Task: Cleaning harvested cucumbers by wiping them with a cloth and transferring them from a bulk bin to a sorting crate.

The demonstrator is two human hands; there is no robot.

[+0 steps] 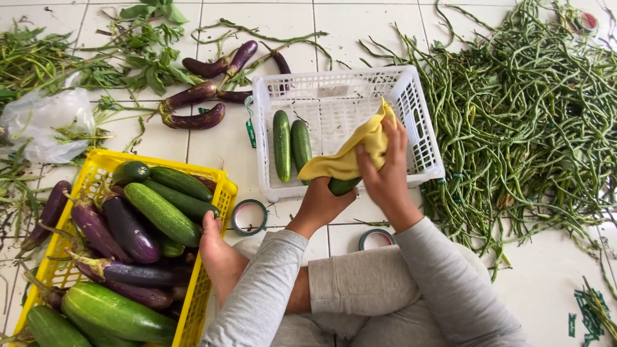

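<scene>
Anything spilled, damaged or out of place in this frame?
Nothing looks damaged. Only loose bits stand out: leafy stems and a few eggplants lie scattered on the floor tiles outside both baskets, and two tape rolls lie loose by the person's knee.

A green cucumber (342,186) is held at its lower end by the left hand (319,204), just over the front rim of a white basket. A yellow cloth (350,154) is draped over most of it, so only a short dark green end shows. The right hand (385,170) presses the crumpled cloth against the cucumber from above.
</scene>
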